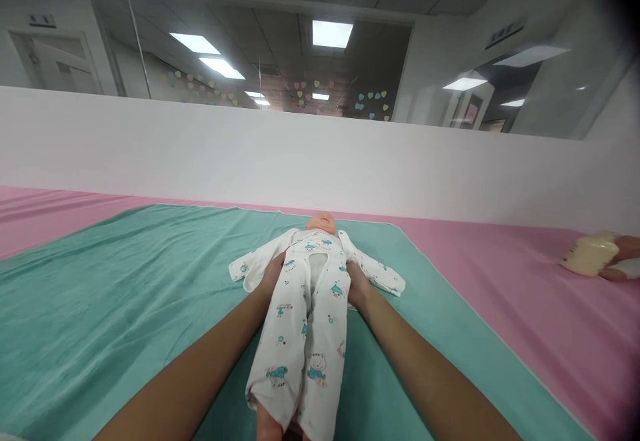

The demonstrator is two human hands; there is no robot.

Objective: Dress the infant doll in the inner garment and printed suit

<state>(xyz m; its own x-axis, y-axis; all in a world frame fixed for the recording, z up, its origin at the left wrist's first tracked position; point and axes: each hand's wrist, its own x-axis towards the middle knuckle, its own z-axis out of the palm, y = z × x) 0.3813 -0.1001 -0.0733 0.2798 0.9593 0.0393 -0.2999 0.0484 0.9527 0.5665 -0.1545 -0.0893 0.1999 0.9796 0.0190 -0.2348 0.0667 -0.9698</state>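
A baby doll (321, 223) lies on its back with its head away from me. It wears a white printed top (267, 254) with both sleeves spread outward and matching printed pants (290, 334), which have an opening at the crotch. My left hand (273, 273) grips the left side of the pants at the waist, with its fingertips hidden beneath cloth. On the opposite side, my right hand (357, 282) holds the waist of the pants, and its fingers are partly tucked behind the doll. Bare doll feet show at the bottom edge.
A green sheet (150, 294) lies under the doll, over a pink cover (500, 274). At the far right lies another doll in yellow clothing (590, 254), cut off by the frame. A white wall (250, 154) with glass windows above it bounds the far side.
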